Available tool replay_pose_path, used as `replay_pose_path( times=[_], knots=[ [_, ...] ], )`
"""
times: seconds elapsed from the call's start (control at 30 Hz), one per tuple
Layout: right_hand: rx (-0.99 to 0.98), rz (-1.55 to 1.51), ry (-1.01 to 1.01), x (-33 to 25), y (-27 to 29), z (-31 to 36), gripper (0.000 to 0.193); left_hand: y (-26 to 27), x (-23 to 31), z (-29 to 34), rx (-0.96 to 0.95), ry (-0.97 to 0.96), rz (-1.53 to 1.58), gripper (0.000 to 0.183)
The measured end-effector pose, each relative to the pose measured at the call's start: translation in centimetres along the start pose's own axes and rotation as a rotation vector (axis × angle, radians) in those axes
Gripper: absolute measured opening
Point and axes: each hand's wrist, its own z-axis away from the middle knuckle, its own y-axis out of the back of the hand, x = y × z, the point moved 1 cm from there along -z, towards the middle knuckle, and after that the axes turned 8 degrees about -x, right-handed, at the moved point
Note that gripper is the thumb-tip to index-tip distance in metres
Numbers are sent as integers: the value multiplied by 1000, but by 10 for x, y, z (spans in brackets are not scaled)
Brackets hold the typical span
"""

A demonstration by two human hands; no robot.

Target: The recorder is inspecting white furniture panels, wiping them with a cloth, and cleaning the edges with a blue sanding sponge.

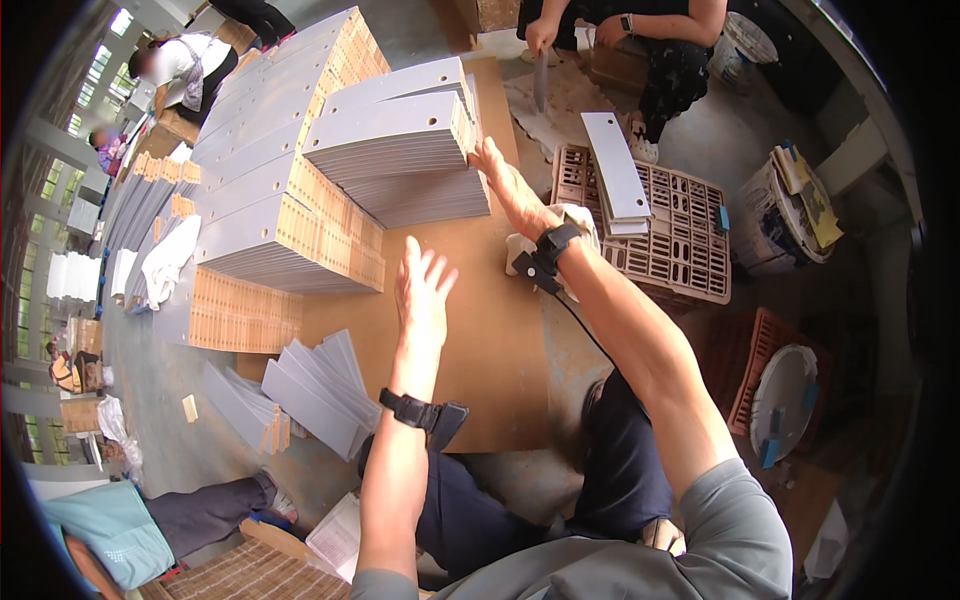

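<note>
My left hand (pixel 422 295) hangs over the brown board sheet (pixel 480 330), fingers spread and nothing in them. Higher and to the right, my right hand (pixel 503 180) has its fingers stretched out at the right end of a stack of grey boards (pixel 385 145). Its fingertips seem to touch the board ends, though the exact contact is hard to see. The upper boards sit slightly askew over the lower ones, and round holes show near their ends. Beside this stack on the left rises a larger block of the same boards (pixel 240 235), with pale wood-coloured edges.
Loose grey boards (pixel 315 390) lie fanned out at the lower left. On the right, a plastic crate (pixel 680 225) carries a few pale boards (pixel 615 170). A co-worker's hand (pixel 541 37) holds a blade-like tool beyond it. A stained bucket (pixel 775 225) stands far right.
</note>
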Motion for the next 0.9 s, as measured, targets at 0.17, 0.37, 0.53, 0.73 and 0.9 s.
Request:
replay_pose_path(
  times=[0.17, 0.37, 0.53, 0.73, 0.9],
  knots=[
    [7, -40, -39, 4, 1, 12, 93, -25, 10, -25, -73, -5, 63, 109],
    [-57, -105, -162, -13, -9, 26, 93, -16, 15, -61, -45, -58, 103, 130],
    [183, 77, -20, -36, 14, -12, 92, -21, 7, -87, -96, -45, 132, 130],
    [151, 84, -111, -43, -6, -58, 95, -23, 6, -97, -91, -59, 87, 119],
    [165, 167, -77, -40, -15, -46, 70, -27, 16, -103, -161, -125, 120, 103]
  ],
)
